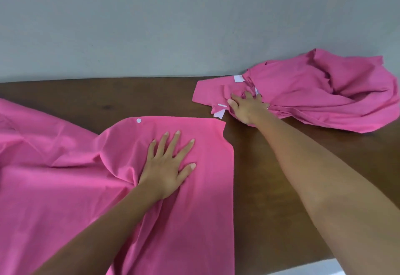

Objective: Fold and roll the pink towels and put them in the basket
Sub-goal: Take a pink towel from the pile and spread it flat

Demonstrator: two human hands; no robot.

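Pressing our left hand (166, 166) flat, fingers spread apart, we pin the near towel (184, 220) to the tabletop (270, 177) so it stays smooth. Our right hand (246, 110) reaches far right, fingers curled into the crumpled towel pile (324, 93). No basket shows.

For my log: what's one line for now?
left hand: flat on spread towel | right hand: grips towel pile | basket: unseen

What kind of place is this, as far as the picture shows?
Probably a plain indoor room, home or workroom; I cannot tell which. A dark wooden table stands against a bare grey wall, and pink towels lie on it.
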